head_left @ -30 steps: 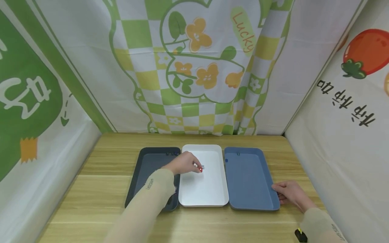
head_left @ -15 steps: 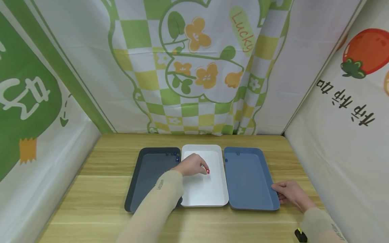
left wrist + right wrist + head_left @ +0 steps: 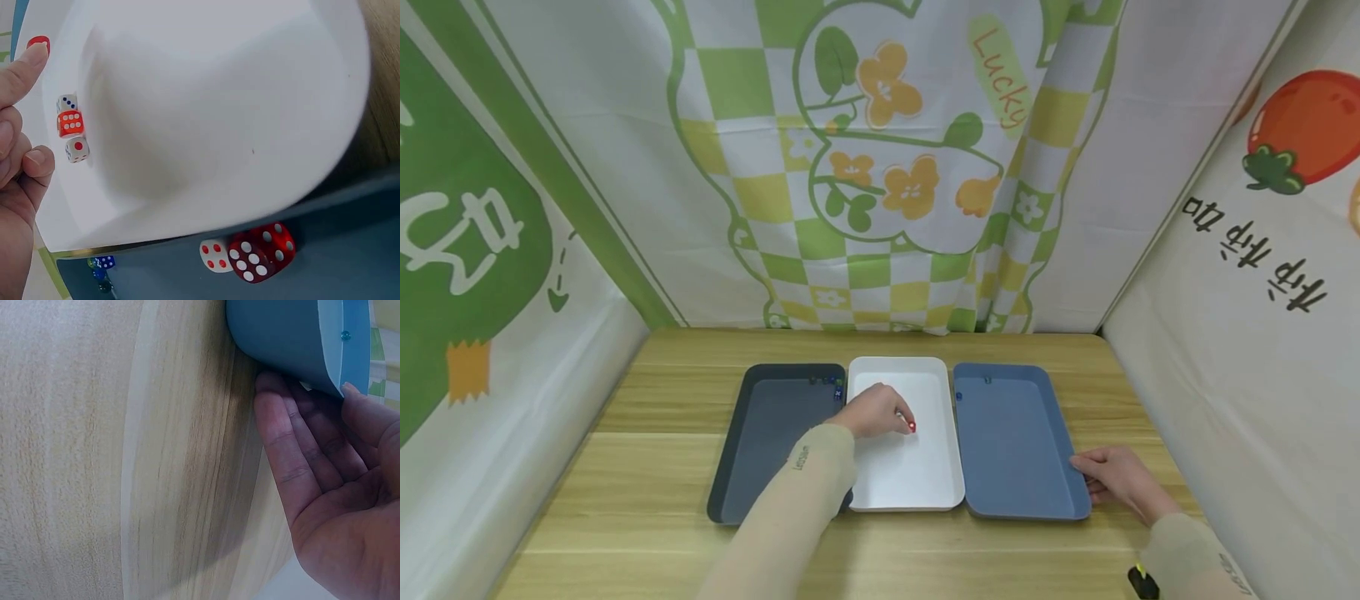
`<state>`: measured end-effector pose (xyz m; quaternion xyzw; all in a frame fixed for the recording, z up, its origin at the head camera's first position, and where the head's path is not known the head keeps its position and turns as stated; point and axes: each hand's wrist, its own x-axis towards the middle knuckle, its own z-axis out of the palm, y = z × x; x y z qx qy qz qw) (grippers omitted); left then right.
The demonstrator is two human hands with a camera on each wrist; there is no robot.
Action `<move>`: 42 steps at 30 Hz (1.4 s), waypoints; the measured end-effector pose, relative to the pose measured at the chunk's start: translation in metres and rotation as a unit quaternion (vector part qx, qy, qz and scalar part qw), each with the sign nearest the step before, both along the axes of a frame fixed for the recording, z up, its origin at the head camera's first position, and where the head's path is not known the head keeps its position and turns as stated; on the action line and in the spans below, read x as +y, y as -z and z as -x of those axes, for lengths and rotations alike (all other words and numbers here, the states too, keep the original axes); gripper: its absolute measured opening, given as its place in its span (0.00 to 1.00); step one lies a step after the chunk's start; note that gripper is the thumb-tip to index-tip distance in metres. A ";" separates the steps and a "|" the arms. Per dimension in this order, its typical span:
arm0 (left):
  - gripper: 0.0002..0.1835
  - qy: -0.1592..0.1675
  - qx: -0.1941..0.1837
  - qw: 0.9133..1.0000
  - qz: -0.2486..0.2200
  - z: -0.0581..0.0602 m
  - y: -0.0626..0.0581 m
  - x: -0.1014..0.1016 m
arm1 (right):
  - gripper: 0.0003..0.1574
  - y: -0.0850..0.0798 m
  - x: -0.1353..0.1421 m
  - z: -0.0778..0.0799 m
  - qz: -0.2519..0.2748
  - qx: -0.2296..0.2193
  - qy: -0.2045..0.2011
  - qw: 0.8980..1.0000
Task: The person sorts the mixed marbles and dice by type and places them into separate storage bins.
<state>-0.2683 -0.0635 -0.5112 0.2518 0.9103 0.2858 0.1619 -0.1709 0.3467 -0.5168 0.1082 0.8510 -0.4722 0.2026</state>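
Note:
Over the white tray [image 3: 901, 483], my left hand [image 3: 874, 411] pinches a small red die [image 3: 912, 427] at its fingertips. The left wrist view shows this red die [image 3: 39, 41] at the fingertip, partly cut off by the finger. Lying in the white tray near the fingers are a white die with blue pips [image 3: 67, 102], a red die [image 3: 70, 124] and a white die with a red pip [image 3: 77, 149]. My right hand [image 3: 1118, 477] grips the right side of the blue tray [image 3: 1018, 507]. Its thumb rests on the rim [image 3: 340, 387], and its fingers lie against the outer wall.
Left of the white tray stands a dark grey tray [image 3: 752, 492], partly behind the left sleeve. It holds a dark red die [image 3: 262, 252], a white die with red pips [image 3: 215, 256] and several small blue pieces [image 3: 838, 392]. Two small pieces [image 3: 988, 380] lie in the blue tray.
My left hand has moved right over the white tray with the red die, then slightly down. The right hand has stayed at the blue tray.

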 end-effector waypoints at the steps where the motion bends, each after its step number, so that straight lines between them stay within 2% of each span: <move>1: 0.02 -0.002 -0.002 1.000 0.001 0.000 0.001 0.000 | 0.28 0.000 0.000 0.000 -0.002 0.000 0.000 1.000; 27: 0.03 0.005 0.007 1.000 0.026 0.002 0.015 -0.003 | 0.29 0.000 -0.001 -0.003 0.010 -0.005 0.008 1.000; 42: 0.02 0.007 0.010 0.999 0.037 -0.001 0.011 -0.001 | 0.28 -0.002 -0.002 -0.002 0.009 -0.008 0.011 1.000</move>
